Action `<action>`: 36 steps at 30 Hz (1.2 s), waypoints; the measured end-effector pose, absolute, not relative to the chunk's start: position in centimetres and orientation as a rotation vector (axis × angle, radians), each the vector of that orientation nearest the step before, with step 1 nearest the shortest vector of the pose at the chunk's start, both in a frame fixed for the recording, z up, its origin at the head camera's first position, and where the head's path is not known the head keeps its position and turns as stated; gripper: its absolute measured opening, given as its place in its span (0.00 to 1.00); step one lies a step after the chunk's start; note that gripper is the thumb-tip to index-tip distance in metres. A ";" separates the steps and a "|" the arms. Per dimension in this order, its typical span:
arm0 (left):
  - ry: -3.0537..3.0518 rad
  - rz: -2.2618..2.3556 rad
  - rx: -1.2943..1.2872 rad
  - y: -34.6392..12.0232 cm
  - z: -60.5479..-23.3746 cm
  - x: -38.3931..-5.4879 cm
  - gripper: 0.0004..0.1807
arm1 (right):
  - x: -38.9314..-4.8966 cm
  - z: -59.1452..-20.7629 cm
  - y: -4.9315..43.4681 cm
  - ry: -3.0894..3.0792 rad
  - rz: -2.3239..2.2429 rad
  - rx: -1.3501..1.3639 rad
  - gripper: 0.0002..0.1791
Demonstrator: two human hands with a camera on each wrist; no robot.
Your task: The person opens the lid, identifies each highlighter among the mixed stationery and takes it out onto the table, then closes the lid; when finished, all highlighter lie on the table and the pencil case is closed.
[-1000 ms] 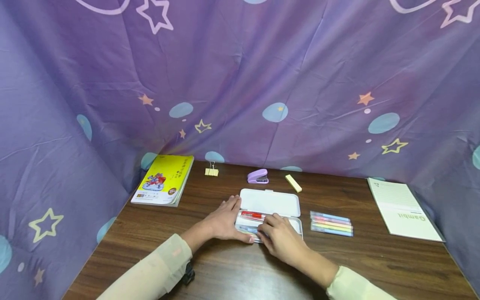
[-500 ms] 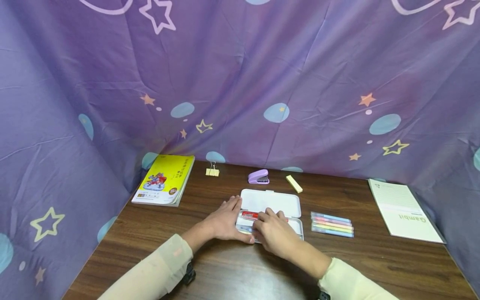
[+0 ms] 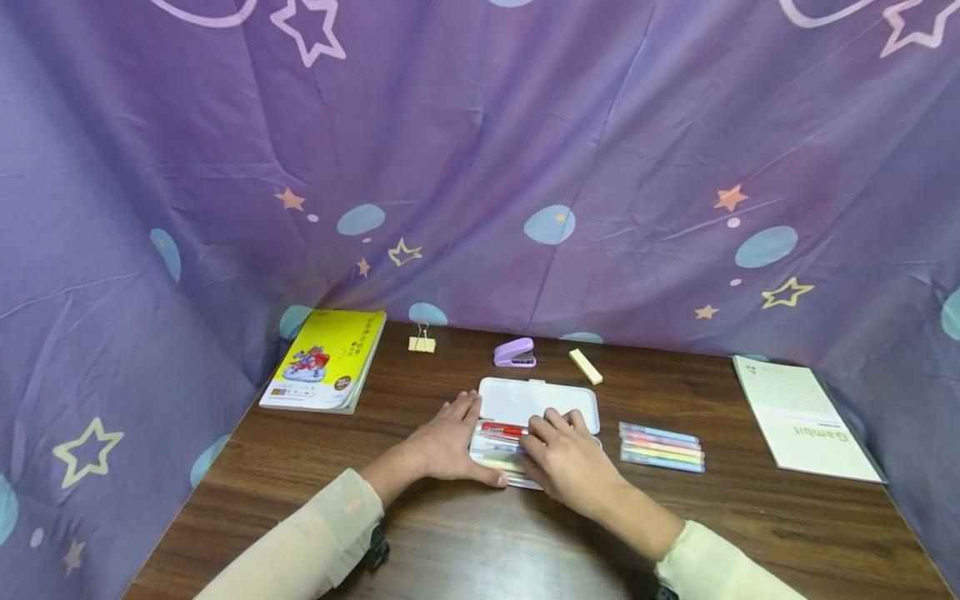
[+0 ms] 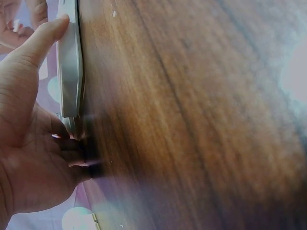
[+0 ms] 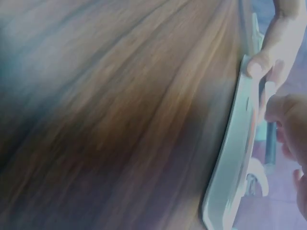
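A white pencil case [image 3: 517, 402] lies open on the table, its lid folded back. Inside it a red pen [image 3: 501, 429] shows at the rear, and pale pens [image 3: 501, 463] lie along the front. My left hand [image 3: 450, 446] is spread at the case's left end; its thumb presses the front wall, also seen in the left wrist view. Over the right half of the case, my right hand [image 3: 566, 462] has bent fingers. In the right wrist view they pinch a slim grey pen [image 5: 271, 146] above the case. That hand hides the case's right part in the head view.
Several pastel highlighters [image 3: 662, 447] lie right of the case. Behind it are a purple stapler [image 3: 514, 352], a pale yellow block [image 3: 586, 366] and a binder clip [image 3: 422, 342]. A yellow book [image 3: 330, 358] lies left, an open notebook [image 3: 806, 421] right. Purple cloth [image 3: 480, 167] hangs behind.
My right hand went slightly left, then back right over the case. Yellow-green now shows among the pens at the case's front. The left hand stays at the case's left end.
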State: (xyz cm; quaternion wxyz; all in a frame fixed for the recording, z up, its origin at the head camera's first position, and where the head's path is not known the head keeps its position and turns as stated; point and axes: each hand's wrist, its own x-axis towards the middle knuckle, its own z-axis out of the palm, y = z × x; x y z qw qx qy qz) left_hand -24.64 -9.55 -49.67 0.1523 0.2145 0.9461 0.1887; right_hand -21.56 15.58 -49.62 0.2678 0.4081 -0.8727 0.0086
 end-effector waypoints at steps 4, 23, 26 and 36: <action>2.715 0.538 0.612 -9.5 -49.8 -24.6 0.81 | -21.6 -49.6 16.7 -2.314 0.005 1.106 0.13; 2.705 0.569 0.616 -9.5 -49.8 -24.7 0.81 | -20.8 -49.7 24.2 -2.359 -0.031 1.023 0.19; 2.704 0.570 0.611 -9.5 -49.8 -24.6 0.81 | -20.5 -49.7 25.5 -2.384 -0.037 1.003 0.19; 2.692 0.588 0.622 -9.5 -49.6 -24.5 0.81 | -19.4 -50.5 29.9 -2.414 -0.043 0.949 0.21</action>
